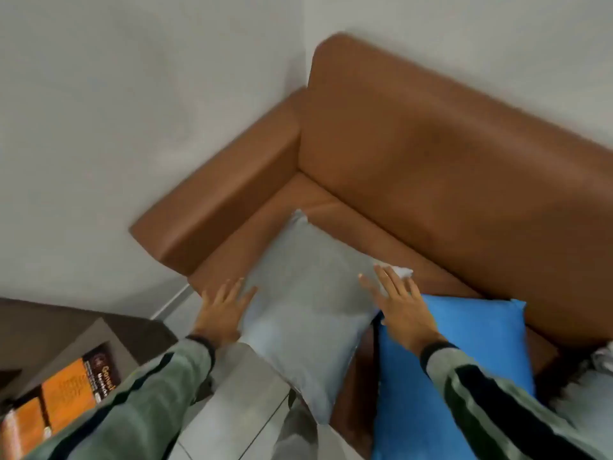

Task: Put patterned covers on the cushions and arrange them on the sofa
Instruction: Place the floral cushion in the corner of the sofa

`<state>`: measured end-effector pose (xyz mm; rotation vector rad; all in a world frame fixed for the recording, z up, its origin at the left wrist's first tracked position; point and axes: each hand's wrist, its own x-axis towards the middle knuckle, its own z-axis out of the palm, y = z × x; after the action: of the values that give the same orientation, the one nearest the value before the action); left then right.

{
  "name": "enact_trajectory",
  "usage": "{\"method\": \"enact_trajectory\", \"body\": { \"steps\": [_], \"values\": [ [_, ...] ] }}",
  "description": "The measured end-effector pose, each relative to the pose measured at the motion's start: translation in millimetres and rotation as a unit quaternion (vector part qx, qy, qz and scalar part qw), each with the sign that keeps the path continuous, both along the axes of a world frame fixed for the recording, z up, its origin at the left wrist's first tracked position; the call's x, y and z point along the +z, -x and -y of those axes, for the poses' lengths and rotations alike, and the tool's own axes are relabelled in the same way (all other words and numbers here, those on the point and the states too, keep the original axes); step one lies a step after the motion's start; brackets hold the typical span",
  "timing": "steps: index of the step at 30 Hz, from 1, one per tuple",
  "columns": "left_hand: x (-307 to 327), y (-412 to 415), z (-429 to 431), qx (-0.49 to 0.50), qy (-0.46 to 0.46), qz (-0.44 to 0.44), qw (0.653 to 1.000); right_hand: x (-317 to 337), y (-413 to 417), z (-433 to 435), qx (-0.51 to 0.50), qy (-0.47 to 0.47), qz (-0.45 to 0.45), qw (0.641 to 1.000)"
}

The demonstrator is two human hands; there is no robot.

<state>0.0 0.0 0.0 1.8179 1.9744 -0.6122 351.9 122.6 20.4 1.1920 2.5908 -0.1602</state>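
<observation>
Plain white walls (132, 94) behind, tan leather sofa (431, 144) set in the corner. Left hand (222, 310) spread flat, fingers wide, pressed to the left edge of a pale grey, plain square cushion (308, 293); right hand (398, 303) equally open, laid on its right corner, gripping nothing. Cushion flat on the seat near the armrest, one corner overhanging the front. Bright blue cushion (464, 353) just beside, possibly touching; blurred. Orange printed box (66, 393) lower left.
</observation>
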Motion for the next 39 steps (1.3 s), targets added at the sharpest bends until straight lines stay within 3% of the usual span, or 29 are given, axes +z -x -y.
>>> {"method": "enact_trajectory", "body": {
  "steps": [4, 9, 12, 14, 16, 19, 22, 24, 27, 31, 39],
  "values": [
    [-71.6, 32.8, 33.9, 0.043, 0.037, -0.044, 0.997, -65.8, 20.3, -0.5, 0.007, -0.034, 0.029, 0.999],
    [-113.9, 34.7, 20.2, 0.125, -0.024, 0.129, 0.983, -104.1, 52.1, -24.3, 0.001, -0.017, 0.051, 0.999],
    [-104.0, 38.7, 2.6, 0.192, -0.042, 0.285, 0.938, -91.3, 45.5, -42.0, -0.084, 0.062, -0.057, 0.993],
    [-78.6, 49.5, -17.7, 0.218, -0.042, 0.363, 0.905, -66.1, 38.5, -58.7, -0.185, 0.146, -0.172, 0.956],
    [-47.3, 67.1, -49.5, 0.229, -0.082, 0.387, 0.889, -41.2, 40.1, -74.9, -0.277, 0.177, -0.267, 0.906],
    [13.7, 95.3, -116.9, 0.171, -0.183, 0.384, 0.889, -8.1, 47.7, -99.7, -0.392, 0.199, -0.333, 0.834],
    [73.2, 115.3, -188.4, 0.113, -0.254, 0.375, 0.884, 18.9, 54.2, -127.1, -0.441, 0.187, -0.409, 0.777],
    [101.9, 119.5, -232.5, 0.1, -0.202, 0.383, 0.896, 33.3, 57.9, -143.1, -0.454, 0.165, -0.459, 0.746],
    [114.0, 113.5, -294.8, 0.031, -0.156, 0.329, 0.931, 46.5, 59.0, -163.4, -0.482, 0.14, -0.495, 0.71],
    [98.6, 88.7, -356.3, 0.04, -0.139, 0.294, 0.945, 39.5, 51.6, -182.7, -0.512, 0.115, -0.48, 0.703],
    [58.0, 58.6, -405.7, -0.013, -0.158, 0.204, 0.966, 10.8, 34.5, -224.7, -0.523, 0.112, -0.407, 0.74]
  ]
}}
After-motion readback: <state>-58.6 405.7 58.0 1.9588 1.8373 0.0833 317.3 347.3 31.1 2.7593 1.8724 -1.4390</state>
